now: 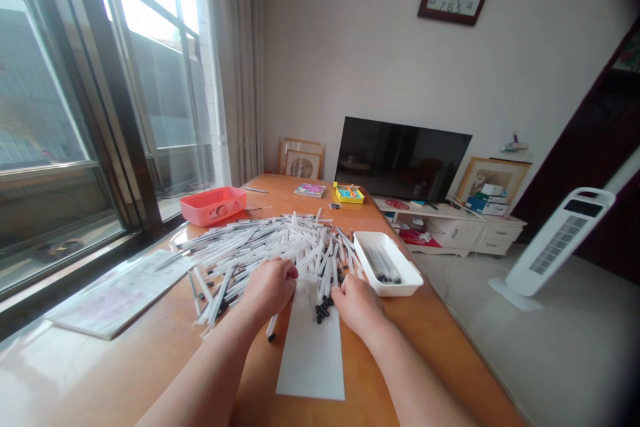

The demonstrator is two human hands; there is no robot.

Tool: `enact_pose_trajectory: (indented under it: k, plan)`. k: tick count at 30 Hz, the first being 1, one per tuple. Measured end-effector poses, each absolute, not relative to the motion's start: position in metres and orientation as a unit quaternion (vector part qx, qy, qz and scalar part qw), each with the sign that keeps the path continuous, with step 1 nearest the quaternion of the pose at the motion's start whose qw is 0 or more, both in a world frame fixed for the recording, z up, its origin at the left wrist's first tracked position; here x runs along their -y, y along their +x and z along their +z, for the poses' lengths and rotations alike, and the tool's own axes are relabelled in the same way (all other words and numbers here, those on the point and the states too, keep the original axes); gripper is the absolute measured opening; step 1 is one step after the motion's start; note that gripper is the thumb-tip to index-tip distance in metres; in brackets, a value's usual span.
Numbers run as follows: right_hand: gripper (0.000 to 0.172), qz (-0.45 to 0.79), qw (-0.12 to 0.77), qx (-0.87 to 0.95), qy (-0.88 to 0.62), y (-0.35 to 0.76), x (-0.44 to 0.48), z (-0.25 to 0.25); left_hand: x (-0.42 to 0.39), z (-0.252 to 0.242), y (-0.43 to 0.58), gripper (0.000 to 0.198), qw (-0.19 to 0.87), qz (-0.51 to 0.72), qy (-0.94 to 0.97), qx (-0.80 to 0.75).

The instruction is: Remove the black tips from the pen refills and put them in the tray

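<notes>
My left hand [273,283] is closed, its fingers curled at the near edge of a heap of clear pen barrels [280,240]; what it grips, if anything, is unclear. My right hand [357,300] is also closed, beside several black pen caps [324,309] on pens that lie over a white paper strip [313,360]; what its fingers hold is hidden. A single black-capped pen [271,328] lies below my left hand. Just beyond my right hand stands a white tray [413,273] holding several pens with black ends.
A pink-red basket [213,207] stands behind the heap at left. A paper booklet [120,293] lies by the window. Farther back on the wooden table [400,360] are a colourful book [310,190] and a yellow box [349,195]. The table's right edge drops to the floor.
</notes>
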State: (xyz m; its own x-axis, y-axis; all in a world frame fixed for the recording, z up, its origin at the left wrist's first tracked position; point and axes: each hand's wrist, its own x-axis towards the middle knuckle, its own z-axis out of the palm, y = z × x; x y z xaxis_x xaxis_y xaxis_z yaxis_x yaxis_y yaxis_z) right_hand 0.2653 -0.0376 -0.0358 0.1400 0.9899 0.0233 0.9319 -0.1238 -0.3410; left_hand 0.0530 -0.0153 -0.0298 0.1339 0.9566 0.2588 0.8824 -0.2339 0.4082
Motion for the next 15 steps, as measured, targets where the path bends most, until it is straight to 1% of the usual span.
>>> enact_pose_trajectory:
  k: [4, 8, 15]
  plan:
    - [0.023, 0.104, 0.129, 0.643, -0.748, 0.265, 0.035, -0.035, 0.016, -0.026, 0.053, 0.025, 0.057, 0.225, 0.745, -0.625]
    - [0.021, 0.11, 0.134, 0.633, -0.754, 0.269, 0.035, -0.033, 0.017, -0.024, 0.055, 0.025, 0.028, 0.223, 0.726, -0.65]
    - [0.014, 0.102, 0.199, 0.619, -0.753, 0.278, 0.039, -0.027, 0.024, -0.018, 0.061, 0.022, 0.03, 0.216, 0.74, -0.636]
